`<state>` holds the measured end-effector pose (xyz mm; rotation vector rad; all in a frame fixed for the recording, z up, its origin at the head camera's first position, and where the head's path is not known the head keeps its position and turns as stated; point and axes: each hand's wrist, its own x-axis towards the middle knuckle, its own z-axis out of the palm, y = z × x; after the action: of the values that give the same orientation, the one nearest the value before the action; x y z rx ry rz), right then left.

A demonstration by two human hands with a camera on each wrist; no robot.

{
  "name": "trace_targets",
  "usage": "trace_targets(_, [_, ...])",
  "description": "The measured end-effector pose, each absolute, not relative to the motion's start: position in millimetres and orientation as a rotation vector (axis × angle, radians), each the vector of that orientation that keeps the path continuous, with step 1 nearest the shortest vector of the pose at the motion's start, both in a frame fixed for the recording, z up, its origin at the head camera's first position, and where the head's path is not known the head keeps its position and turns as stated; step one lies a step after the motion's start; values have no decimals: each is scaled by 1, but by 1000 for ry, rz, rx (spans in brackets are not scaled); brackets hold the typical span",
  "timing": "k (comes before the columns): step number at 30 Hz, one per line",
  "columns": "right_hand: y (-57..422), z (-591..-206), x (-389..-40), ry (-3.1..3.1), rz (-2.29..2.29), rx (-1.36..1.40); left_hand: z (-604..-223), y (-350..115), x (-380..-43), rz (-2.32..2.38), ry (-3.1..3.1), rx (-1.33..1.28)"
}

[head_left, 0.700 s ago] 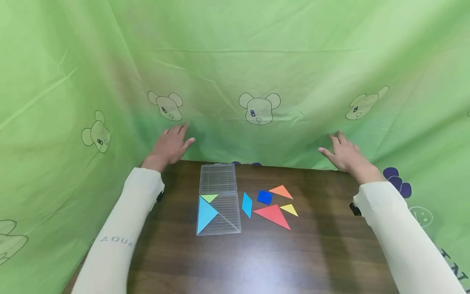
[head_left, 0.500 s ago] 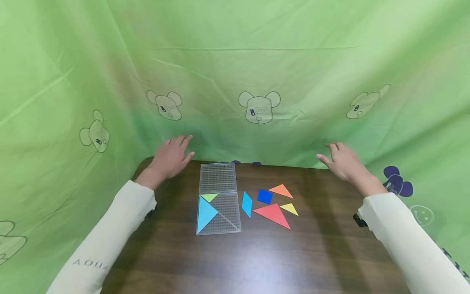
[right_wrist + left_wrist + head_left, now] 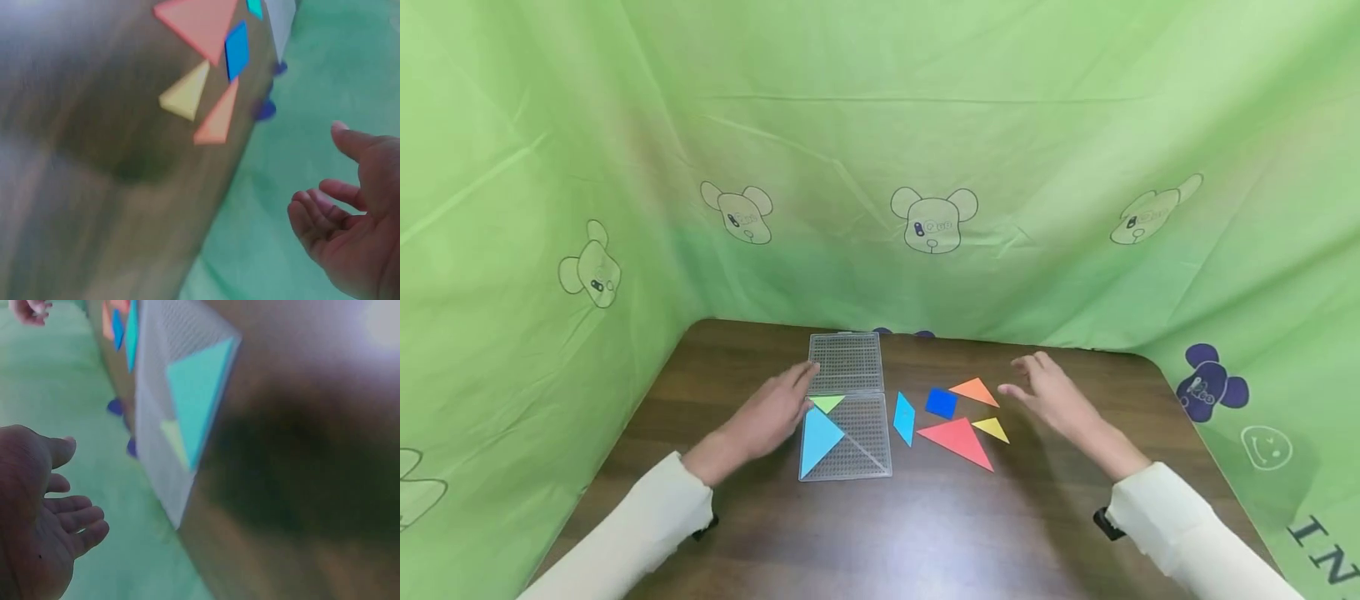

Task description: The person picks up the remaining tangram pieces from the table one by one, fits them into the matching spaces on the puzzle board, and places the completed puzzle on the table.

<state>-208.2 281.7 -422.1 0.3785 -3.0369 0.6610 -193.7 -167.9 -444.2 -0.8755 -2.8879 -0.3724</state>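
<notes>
My left hand (image 3: 773, 412) hovers by the left side of a clear hinged plastic case (image 3: 868, 433), fingers extended and holding nothing. In the case's near half lie a large light blue triangle (image 3: 822, 442) and a small green triangle (image 3: 827, 403), partly behind the fingertips. To the case's right lie a blue parallelogram (image 3: 905, 419), a dark blue square (image 3: 941, 403), a red triangle (image 3: 961, 440), an orange triangle (image 3: 977, 392) and a yellow triangle (image 3: 992, 429). My right hand (image 3: 1060, 400) hovers right of the orange and yellow triangles, fingers loosely bent, with nothing held.
Everything lies on a dark brown wooden table (image 3: 925, 533) with rounded far corners. A green cloth (image 3: 820, 125) printed with bear heads hangs behind and along both sides. The case's lid half (image 3: 850, 358) lies flat toward the back.
Both hands have come down and back from near the rear cloth and moved inward, the left toward the case, the right toward the loose pieces. The pieces and case stay in place.
</notes>
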Motion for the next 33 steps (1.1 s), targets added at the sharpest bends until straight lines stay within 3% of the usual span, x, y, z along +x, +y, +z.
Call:
trace_targets(15, [229, -481, -182, -3122, 595, 342, -503, -161, -151, -252, -2897, -1145])
trace_targets(33, [202, -500, -165, -3102, 519, 27, -511, -161, -153, -370, -3094, -1089])
